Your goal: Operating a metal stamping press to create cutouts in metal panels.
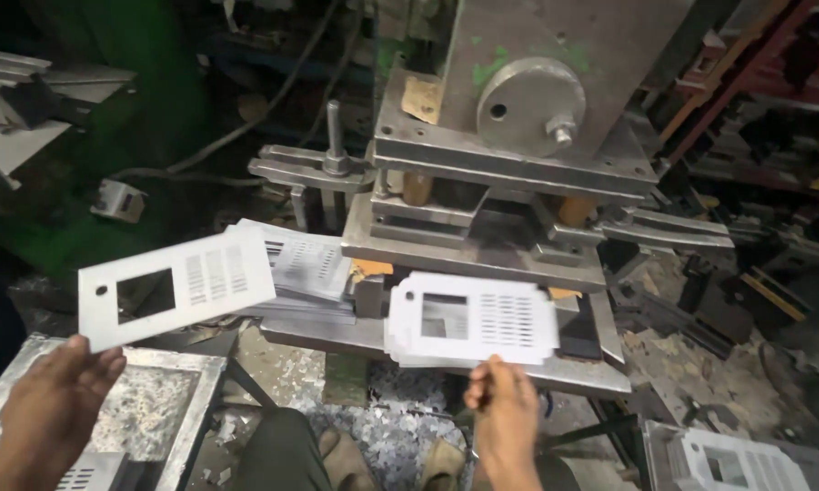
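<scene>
The left hand (50, 409), lower left of the frame, pinched the bottom edge of a slotted metal plate (175, 285) with a square cutout. The right hand (503, 414), lower centre, gripped a notched white plate (471, 319) lying on the press bed (482, 259), under the press (527, 100).

A: Where is each plate sitting?

B: My left hand (50, 400) is holding a blank plate (175, 286) left of the press (509, 155). My right hand (502, 414) is gripping the punched plate (471, 320), lying on the press bed (336, 335). A plate stack (305, 268) is resting between them, behind.
</scene>
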